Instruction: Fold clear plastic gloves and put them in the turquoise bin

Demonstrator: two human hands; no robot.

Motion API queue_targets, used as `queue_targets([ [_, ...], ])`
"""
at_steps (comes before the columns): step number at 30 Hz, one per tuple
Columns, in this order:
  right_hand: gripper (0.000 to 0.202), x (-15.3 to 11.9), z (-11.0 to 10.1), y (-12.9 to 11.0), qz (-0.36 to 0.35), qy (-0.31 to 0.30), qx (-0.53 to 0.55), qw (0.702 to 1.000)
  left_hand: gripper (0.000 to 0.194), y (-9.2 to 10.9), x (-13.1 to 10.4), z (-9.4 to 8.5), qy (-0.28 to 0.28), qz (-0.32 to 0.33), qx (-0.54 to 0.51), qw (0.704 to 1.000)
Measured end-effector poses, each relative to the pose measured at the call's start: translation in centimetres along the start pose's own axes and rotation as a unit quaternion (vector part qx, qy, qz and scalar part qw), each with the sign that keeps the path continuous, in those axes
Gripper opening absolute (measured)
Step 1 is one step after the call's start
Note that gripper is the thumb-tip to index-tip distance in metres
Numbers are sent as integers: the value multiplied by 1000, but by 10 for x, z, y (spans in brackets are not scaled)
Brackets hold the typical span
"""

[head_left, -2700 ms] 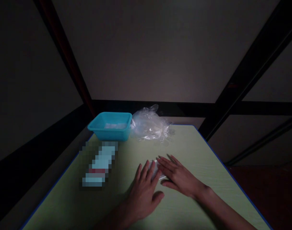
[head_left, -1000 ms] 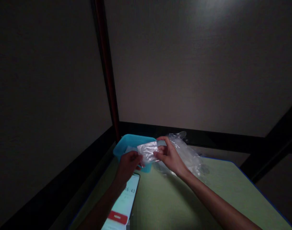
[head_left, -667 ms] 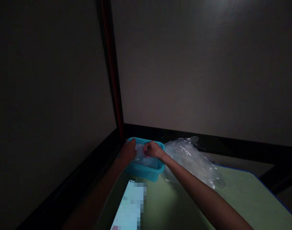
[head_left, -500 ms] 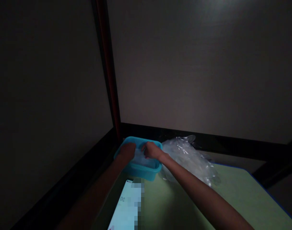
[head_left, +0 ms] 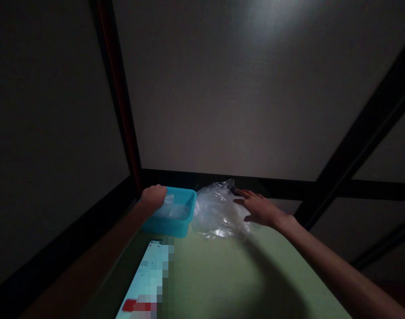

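A light-blue plastic basket [head_left: 171, 227] stands at the far left of the green table, with clear plastic [head_left: 175, 210] inside it. My left hand [head_left: 155, 197] is closed at the basket's left rear side; what its fingers hold, if anything, is hidden. To the right of the basket lies a crumpled heap of clear plastic bags [head_left: 215, 210]. My right hand [head_left: 258, 208] is over the right edge of that heap, its fingers spread and pointing left, with nothing held.
A phone with a lit screen [head_left: 145, 274] lies on the green table [head_left: 209, 274] in front of the basket. Behind the table rises a grey wall [head_left: 222, 97] with dark beams; a reddish post [head_left: 117, 88] stands at the left.
My right hand has left the basket and moved right to the plastic heap, its fingers now spread. My left hand has shifted from inside the basket to its left rear side. The view has turned right.
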State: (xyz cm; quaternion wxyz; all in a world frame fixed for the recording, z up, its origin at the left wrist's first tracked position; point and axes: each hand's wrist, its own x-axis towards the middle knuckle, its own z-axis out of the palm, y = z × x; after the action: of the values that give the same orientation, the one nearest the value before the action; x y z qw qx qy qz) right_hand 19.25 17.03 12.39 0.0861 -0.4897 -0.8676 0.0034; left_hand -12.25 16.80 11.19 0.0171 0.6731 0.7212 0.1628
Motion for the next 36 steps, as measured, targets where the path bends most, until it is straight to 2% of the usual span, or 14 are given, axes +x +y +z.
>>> queue_targets([
  [2, 23, 0, 10, -3, 29, 26, 1, 999, 22, 11, -12, -13, -4, -13, 22, 1000],
  [4, 19, 3, 9, -7, 63, 62, 9, 996, 15, 22, -29, -24, 7, -17, 32, 999],
  [8, 24, -4, -29, -10, 106, 171, 48, 978, 22, 43, -70, -31, 39, 12, 3, 999],
  [11, 33, -36, -59, -18, 85, 240, 89, 963, 23, 61, -104, -18, 61, 57, -44, 996],
  [13, 31, -71, -61, -29, 48, 260, 123, 957, 42, 77, -127, 1, 81, 78, -74, 991],
  [14, 25, -90, -56, -35, -15, 267, 174, 948, 58, 84, -138, 12, 99, 93, -97, 986],
  [16, 19, -128, -34, -43, -130, 216, 215, 944, 79, 97, -158, 39, 151, 157, -218, 951],
  [18, 18, -158, -4, -45, -213, 101, 181, 955, 85, 103, -175, 66, 138, 135, -298, 935],
  [22, 25, -197, 49, -30, -211, -28, 125, 969, 77, 87, -200, 107, 35, 38, -389, 920],
  [26, 42, -211, 72, -15, -107, 27, 259, 959, 70, 62, -203, 112, 56, -2, -396, 916],
  [28, 41, -208, 79, -15, -9, 72, 362, 929, 62, 60, -196, 104, 71, 7, -390, 918],
  [31, 34, -189, 93, -25, 79, 96, 457, 881, 37, 80, -179, 96, 28, 86, -376, 922],
  [33, 44, -172, 102, -34, 75, 109, 467, 874, 24, 102, -165, 98, -35, 150, -364, 918],
  [36, 49, -154, 105, -43, 55, 158, 453, 876, 28, 131, -143, 106, -121, 215, -340, 908],
])
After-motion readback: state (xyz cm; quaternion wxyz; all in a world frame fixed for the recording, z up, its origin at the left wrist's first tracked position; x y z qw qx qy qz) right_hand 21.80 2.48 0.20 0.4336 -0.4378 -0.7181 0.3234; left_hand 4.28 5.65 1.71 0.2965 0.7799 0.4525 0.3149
